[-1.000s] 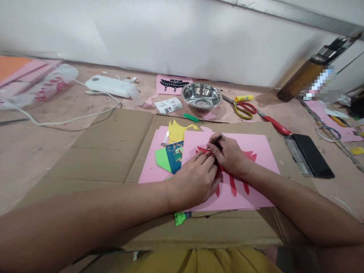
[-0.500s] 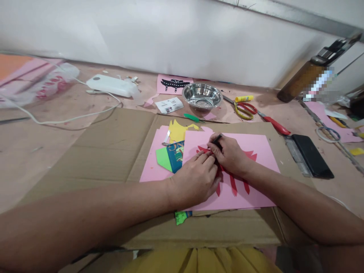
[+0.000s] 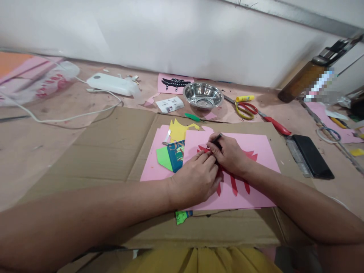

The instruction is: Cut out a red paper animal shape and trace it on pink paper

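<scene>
A red paper cut-out (image 3: 233, 185) with pointed strips lies on a pink sheet of paper (image 3: 260, 197), partly hidden by both hands. My left hand (image 3: 197, 176) rests on the sheet, its fingers lying flat over the cut-out's left part. Pinched in my right hand (image 3: 231, 153) is a slim black pen-like tool (image 3: 217, 137); its upper end points up and right, and its tip is hard to make out near the left fingertips. Under the pink sheet are a yellow paper cut-out (image 3: 178, 131), a green piece (image 3: 164, 158) and a blue printed card (image 3: 175, 163).
Cardboard (image 3: 93, 159) covers the work surface. Behind it stand a steel bowl (image 3: 203, 96), scissors (image 3: 241, 110), a yellow glue stick (image 3: 245, 98) and a green-handled tool (image 3: 192, 116). A red-handled knife (image 3: 278, 126), black phone (image 3: 313, 156) and brown bottle (image 3: 301, 81) are at right; a white power bank (image 3: 109, 84) is left.
Almost nothing differs. Both hands keep their places on the red cut-out, and the view has shifted very slightly.
</scene>
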`<state>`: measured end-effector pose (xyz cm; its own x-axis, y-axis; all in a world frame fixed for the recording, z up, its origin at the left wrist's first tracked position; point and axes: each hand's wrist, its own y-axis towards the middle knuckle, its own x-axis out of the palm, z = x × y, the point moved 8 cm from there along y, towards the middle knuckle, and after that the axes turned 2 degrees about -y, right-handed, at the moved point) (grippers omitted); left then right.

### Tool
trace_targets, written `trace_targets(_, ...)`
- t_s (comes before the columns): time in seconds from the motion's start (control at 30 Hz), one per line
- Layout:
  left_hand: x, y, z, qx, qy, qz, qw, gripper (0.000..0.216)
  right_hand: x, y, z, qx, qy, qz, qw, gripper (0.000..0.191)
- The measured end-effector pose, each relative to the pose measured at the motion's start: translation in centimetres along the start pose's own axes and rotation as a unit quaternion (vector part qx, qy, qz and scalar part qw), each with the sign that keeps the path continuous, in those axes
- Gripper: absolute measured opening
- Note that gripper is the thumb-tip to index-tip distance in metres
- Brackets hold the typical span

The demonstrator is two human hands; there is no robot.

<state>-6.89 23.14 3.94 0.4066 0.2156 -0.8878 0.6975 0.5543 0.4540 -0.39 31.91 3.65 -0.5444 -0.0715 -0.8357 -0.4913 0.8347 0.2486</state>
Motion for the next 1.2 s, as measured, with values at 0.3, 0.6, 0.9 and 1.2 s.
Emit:
trace_targets(0.3, 0.0, 0.0, 0.0, -0.001, -0.001, -0.002, 1.0, 0.025, 0.2, 0.3, -0.2, 0.011, -0.002, -0.013, 1.0, 0.013)
trace_targets(0.6, 0.0, -0.1, 0.0, 0.004, -0.001, -0.012, 1.0, 0.022, 0.2, 0.6, -0.3, 0.017, -0.001, -0.008, 1.0, 0.012)
trace_targets(0.9, -0.2, 0.0, -0.1, -0.004, -0.003, -0.028, 1.0, 0.02, 0.2, 1.0, -0.5, 0.008, 0.004, -0.016, 1.0, 0.012)
trace_targets(1.2, -0.1, 0.0, 0.1, 0.006, 0.004, -0.037, 0.999, 0.024, 0.2, 1.3, -0.4, 0.025, 0.012, -0.033, 0.999, 0.013)
